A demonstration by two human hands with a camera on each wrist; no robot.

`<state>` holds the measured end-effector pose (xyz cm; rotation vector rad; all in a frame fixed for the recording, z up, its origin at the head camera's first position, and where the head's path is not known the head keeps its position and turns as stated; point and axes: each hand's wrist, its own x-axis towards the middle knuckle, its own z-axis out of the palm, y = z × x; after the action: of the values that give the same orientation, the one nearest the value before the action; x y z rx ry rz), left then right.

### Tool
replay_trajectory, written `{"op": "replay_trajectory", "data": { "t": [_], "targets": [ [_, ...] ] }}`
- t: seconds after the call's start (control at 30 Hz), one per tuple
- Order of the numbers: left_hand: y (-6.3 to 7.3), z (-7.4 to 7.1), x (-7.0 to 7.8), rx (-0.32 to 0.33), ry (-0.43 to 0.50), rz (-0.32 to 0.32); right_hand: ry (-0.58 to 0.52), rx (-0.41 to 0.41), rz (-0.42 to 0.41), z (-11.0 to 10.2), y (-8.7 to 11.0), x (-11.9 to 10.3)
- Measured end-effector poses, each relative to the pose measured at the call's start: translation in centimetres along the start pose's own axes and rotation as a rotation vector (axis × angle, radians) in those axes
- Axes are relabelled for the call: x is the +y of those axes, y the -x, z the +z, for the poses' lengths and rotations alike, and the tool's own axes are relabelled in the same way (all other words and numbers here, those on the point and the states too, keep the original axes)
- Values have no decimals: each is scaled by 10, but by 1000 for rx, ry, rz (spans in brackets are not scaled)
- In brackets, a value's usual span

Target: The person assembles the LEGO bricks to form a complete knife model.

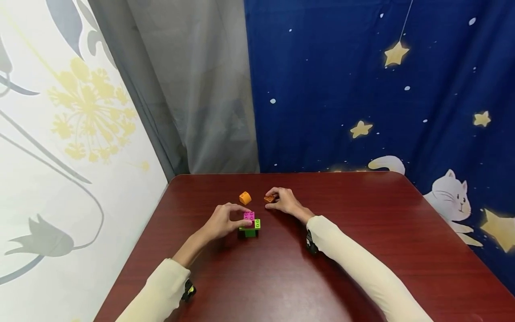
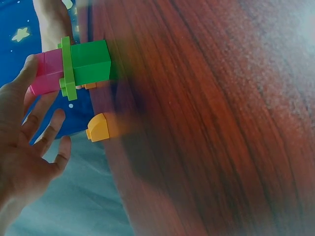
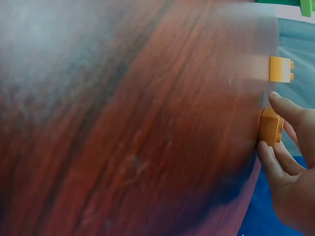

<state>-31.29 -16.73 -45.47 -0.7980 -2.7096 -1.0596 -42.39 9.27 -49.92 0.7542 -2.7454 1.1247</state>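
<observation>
Toward the table's far side, my left hand [image 1: 221,222] pinches a pink toy brick [image 1: 249,216] between thumb and fingers. That brick sits on a flat lime-green plate [image 2: 68,69], which rests on a green block [image 2: 91,62]. My right hand [image 1: 286,201] is around an orange brick [image 3: 270,128] lying on the table. In the right wrist view its fingers touch one side of that brick, while the thumb stands a little off the other side. A curved yellow-orange brick [image 1: 245,198] lies between and beyond the two hands.
The dark red wooden table [image 1: 362,250] carries the bricks. Behind its far edge hang a grey curtain [image 1: 209,89] and a blue curtain [image 1: 322,89] with stars. A patterned white wall [image 1: 100,188] borders the left side.
</observation>
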Motion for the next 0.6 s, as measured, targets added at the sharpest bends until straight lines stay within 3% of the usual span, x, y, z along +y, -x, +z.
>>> {"op": "replay_trajectory", "data": {
  "t": [0.6],
  "targets": [
    [2,-1,2,10,-35,-10,8,-54,-52,-7,31,-1]
  ]
}}
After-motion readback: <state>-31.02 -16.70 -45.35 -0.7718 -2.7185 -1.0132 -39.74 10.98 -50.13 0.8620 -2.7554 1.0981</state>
